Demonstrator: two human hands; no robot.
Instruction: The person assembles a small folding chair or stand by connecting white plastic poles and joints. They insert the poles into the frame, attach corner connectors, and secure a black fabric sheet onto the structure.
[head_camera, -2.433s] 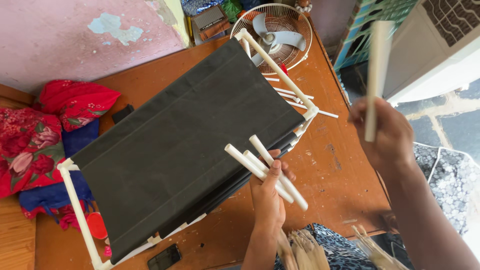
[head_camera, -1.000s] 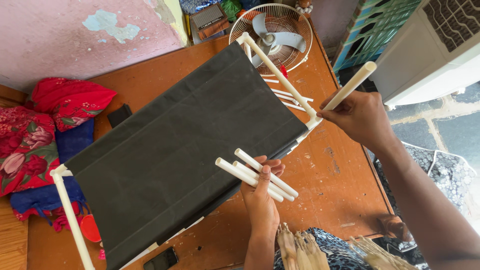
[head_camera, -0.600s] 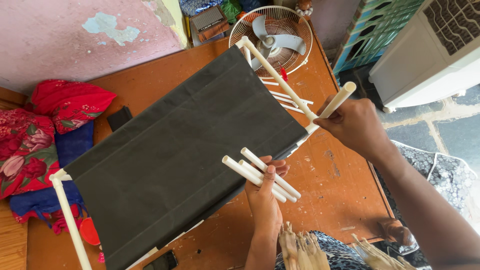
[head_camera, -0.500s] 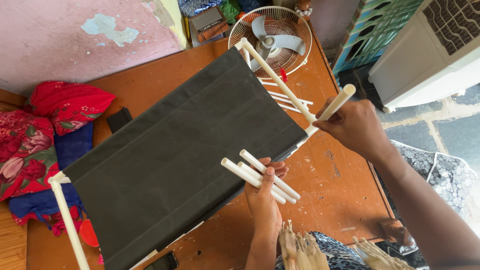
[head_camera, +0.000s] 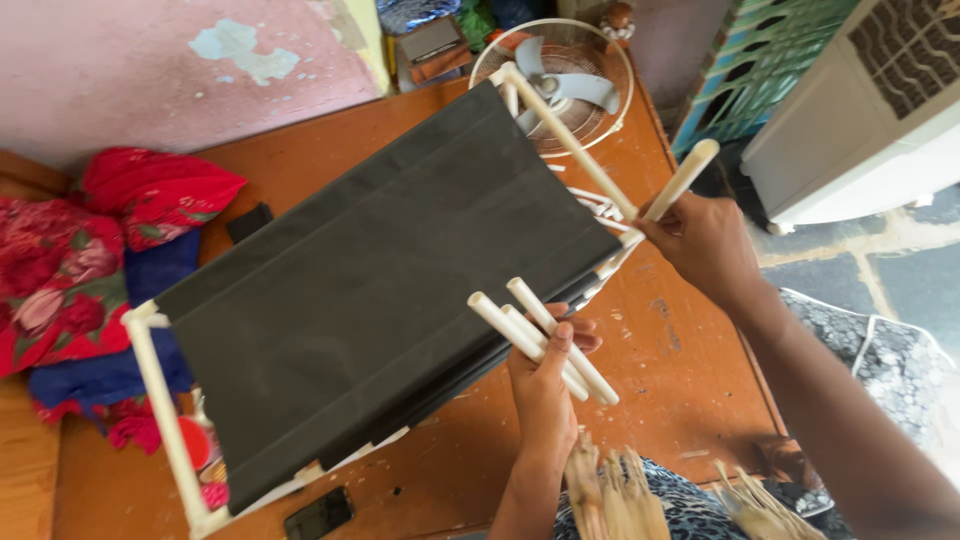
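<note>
Your right hand (head_camera: 705, 245) grips one white tube (head_camera: 682, 180) just beside the frame's corner joint (head_camera: 628, 240). Your left hand (head_camera: 545, 385) clasps a bundle of tubes (head_camera: 540, 335); they could slip if that clasp loosens while you press.

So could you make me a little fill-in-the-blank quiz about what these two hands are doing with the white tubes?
1. The left hand grips a bundle of ___ white tubes.
2. The right hand holds ___ white tube at the frame's corner.
3. The panel stretched on the frame is ___ in colour.
4. Behind the frame stands a round ___.

Missing words: three; one; black; fan
</note>
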